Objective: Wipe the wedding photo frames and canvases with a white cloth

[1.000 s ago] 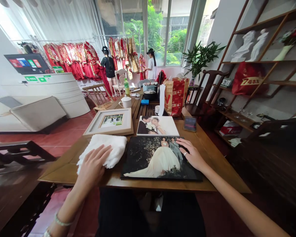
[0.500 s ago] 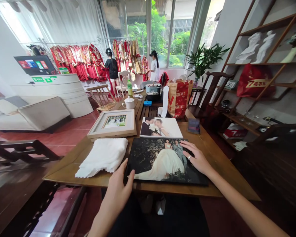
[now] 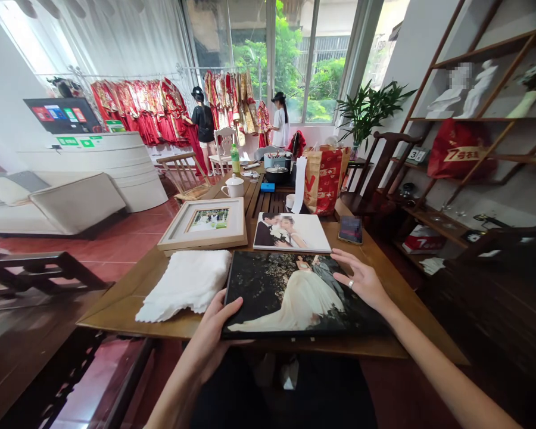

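A dark wedding photo panel [image 3: 286, 298] lies near the table's front edge, its left front side slightly raised. My left hand [image 3: 217, 325] grips its left front corner, thumb on top and fingers underneath. Over its right side my right hand [image 3: 361, 280] is open, fingers stretched out near the picture's upper right; whether the fingertips touch it I cannot tell. A folded white cloth [image 3: 185, 283] lies to the left of the panel. Behind it rest a lighter photo panel [image 3: 290, 232] and a framed photo [image 3: 205, 223].
A phone [image 3: 351, 229] lies at the right of the wooden table [image 3: 129, 298]. Farther back stand a white lidded cup [image 3: 233, 187], a red and brown paper bag [image 3: 324, 179] and a green bottle [image 3: 234, 158]. Two people stand by clothes racks near the window.
My left hand has moved onto the panel's left front corner and taken hold of it. The panel has shifted slightly left and its near edge has lifted. My right hand has moved slightly right.
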